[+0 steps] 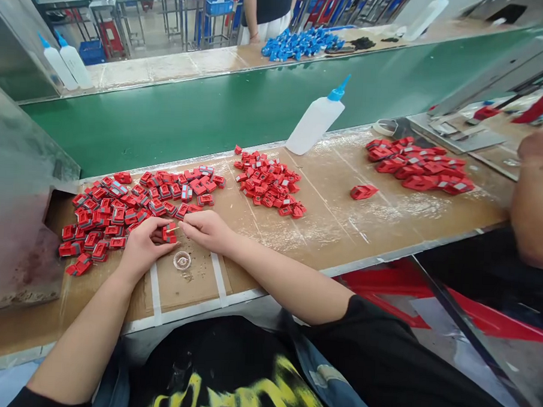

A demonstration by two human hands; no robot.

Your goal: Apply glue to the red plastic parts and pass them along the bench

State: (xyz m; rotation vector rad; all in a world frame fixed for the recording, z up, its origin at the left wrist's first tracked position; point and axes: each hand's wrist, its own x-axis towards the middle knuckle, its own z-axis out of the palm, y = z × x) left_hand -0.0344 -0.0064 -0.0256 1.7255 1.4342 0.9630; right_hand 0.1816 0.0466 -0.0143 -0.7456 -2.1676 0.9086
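Note:
My left hand (144,246) is closed around a small red plastic part (169,232), held just above the bench. In my right hand (207,229) a thin pale stick (175,228) is pinched, its tip at the red part. Just below my hands sits a small round clear dish (182,260) on a taped brown sheet (191,290), with tiny bits beside it. Red parts with grey edges lie in a wide heap (113,211) beyond and left of my left hand. A second heap of smaller red pieces (267,182) lies beyond my right hand.
A white squeeze bottle (315,122) with a blue nozzle stands tilted behind the heaps. One red part (363,192) lies apart, near a further red pile (421,165). A green conveyor belt (176,127) runs behind. Another person's arm (537,191) is at right; blue parts (300,43) lie across.

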